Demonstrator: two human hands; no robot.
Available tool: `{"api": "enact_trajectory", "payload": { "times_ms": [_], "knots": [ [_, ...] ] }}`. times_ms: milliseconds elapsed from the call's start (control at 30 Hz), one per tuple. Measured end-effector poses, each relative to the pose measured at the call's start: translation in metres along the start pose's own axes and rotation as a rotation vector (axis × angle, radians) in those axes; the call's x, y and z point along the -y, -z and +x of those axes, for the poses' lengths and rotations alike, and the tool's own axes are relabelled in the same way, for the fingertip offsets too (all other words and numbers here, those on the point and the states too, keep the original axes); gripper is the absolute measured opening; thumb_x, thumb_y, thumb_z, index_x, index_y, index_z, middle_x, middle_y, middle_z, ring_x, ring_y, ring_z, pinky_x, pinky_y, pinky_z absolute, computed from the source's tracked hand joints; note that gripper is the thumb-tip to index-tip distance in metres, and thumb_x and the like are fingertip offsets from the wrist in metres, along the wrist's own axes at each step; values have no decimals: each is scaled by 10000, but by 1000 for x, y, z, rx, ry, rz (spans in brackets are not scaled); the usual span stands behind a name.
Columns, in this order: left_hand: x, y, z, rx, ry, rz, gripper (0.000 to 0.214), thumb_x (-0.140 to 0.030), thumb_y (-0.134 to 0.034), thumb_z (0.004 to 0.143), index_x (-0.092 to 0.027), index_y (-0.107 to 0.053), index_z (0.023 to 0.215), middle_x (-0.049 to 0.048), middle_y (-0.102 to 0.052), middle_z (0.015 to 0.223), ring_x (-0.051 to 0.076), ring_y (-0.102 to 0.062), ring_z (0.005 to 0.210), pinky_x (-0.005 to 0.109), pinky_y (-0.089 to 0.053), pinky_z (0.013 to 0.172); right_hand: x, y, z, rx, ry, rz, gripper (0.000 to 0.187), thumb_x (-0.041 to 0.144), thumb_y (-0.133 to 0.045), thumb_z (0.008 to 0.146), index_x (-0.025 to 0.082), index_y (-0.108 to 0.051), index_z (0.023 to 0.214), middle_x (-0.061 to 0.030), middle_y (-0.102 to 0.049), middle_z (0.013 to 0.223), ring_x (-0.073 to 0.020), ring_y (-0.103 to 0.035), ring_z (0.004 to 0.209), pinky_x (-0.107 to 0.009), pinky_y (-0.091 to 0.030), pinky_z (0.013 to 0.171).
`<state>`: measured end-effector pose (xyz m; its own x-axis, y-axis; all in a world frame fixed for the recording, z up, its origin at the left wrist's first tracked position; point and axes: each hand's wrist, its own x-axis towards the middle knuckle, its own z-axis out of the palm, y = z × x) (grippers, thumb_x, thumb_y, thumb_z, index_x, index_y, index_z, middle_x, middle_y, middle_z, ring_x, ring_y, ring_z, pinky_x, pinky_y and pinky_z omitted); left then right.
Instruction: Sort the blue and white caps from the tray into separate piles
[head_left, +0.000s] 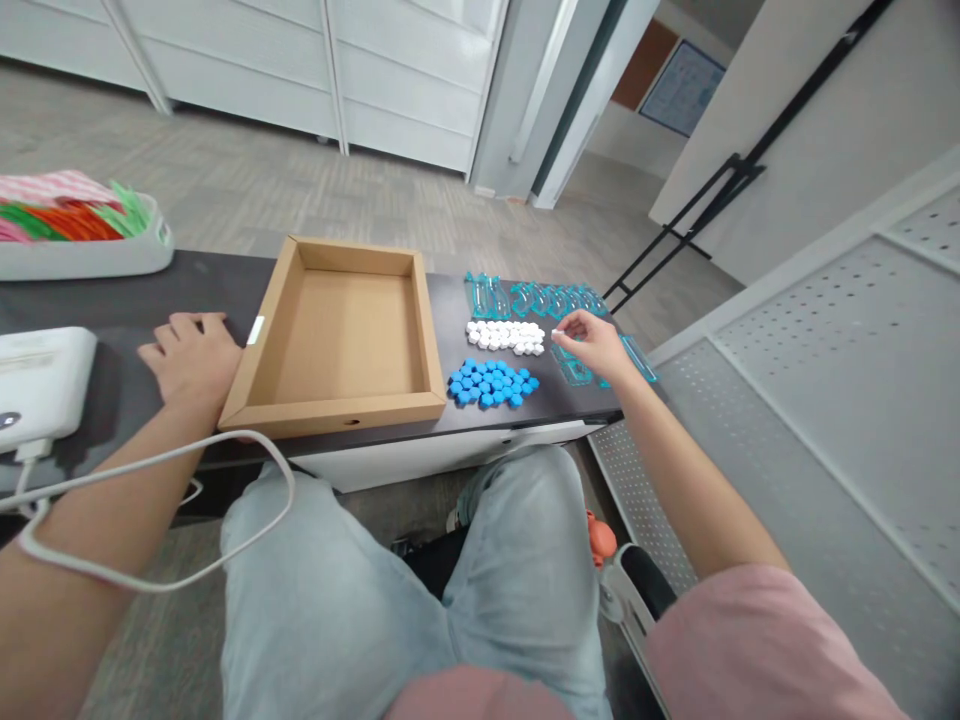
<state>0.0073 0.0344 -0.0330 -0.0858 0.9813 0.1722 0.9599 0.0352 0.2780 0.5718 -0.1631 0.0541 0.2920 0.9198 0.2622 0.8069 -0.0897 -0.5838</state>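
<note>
Pinches a white piece [557, 333] in the right hand [595, 342], just right of the white cluster [504, 337] (long axis left to right) and nearer to it than the left hand [193, 354]; rests the latter, fingers apart, on the table [225, 281], beside the cardboard box [330, 411]

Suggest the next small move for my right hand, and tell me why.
I'd probably have the right hand lower its pinched small white piece onto the near end of the cluster of small white pieces: that end lies just beside the fingers, and the white pieces sit grouped apart from the cluster of blue, roughly hexagonal pieces.
</note>
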Motion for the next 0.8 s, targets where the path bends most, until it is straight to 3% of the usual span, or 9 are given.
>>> {"api": "enact_trajectory", "payload": {
  "times_ms": [167, 300, 433, 533, 633, 733, 800],
  "knots": [
    [2, -2, 3, 3, 29, 25, 655, -257, -261, 1161, 22, -639, 1619, 446, -553, 1689, 552, -514, 1630, 800, -455, 1260, -20, -6, -18, 33, -39, -143, 152, 386, -809, 907, 267, -714, 899, -72, -862, 965, -283, -813, 923, -417, -614, 906],
    [3, -1, 5, 5, 26, 40, 679, -209, -233, 1117, 26, -649, 1599, 447, -565, 1666, 539, -520, 1606, 799, -461, 1239, -21, -18, -3, 74, -34, -405, 71, 307, -788, 940, 257, -761, 982, -101, -892, 1063, -346, -813, 1083, -468, -556, 1002],
    [0, 3, 3, 9, 51, 46, 701, -199, -218, 1099, 28, -645, 1607, 437, -566, 1672, 532, -508, 1614, 787, -456, 1245, -24, -25, 15, 142, -61, -625, 112, 282, -793, 960, 262, -786, 1070, -115, -904, 1162, -397, -774, 1216, -518, -476, 1082],
    [-4, 6, 1, 29, 68, 45, 708, -187, -219, 1094, 54, -634, 1615, 435, -556, 1686, 543, -494, 1640, 779, -444, 1274, -31, -26, 22, 205, -66, -621, 120, 299, -803, 970, 272, -780, 1085, -101, -909, 1191, -398, -769, 1244, -533, -451, 1114],
    [-6, 8, 1, 39, 76, 36, 700, -180, -249, 1085, 71, -638, 1610, 439, -544, 1699, 550, -489, 1654, 779, -425, 1301, -36, -19, 17, 154, -59, -554, 179, 339, -814, 975, 267, -768, 1133, -119, -904, 1225, -415, -763, 1283, -572, -448, 1164],
    [-5, 8, 1, 26, 74, 30, 700, -181, -233, 1098, 62, -639, 1614, 444, -543, 1699, 546, -490, 1654, 786, -425, 1294, -33, -14, -8, 14, 2, -414, 268, 422, -722, 1063, 255, -759, 1269, -167, -873, 1333, -421, -761, 1301, -599, -490, 1177],
    [-5, 7, 2, 27, 69, 25, 696, -193, -223, 1112, 48, -640, 1614, 442, -542, 1703, 543, -489, 1650, 792, -425, 1291, -22, -20, -36, -10, 90, -294, 429, 552, -657, 1121, 251, -735, 1417, -190, -829, 1447, -419, -747, 1343, -592, -535, 1168]
  ]
}}
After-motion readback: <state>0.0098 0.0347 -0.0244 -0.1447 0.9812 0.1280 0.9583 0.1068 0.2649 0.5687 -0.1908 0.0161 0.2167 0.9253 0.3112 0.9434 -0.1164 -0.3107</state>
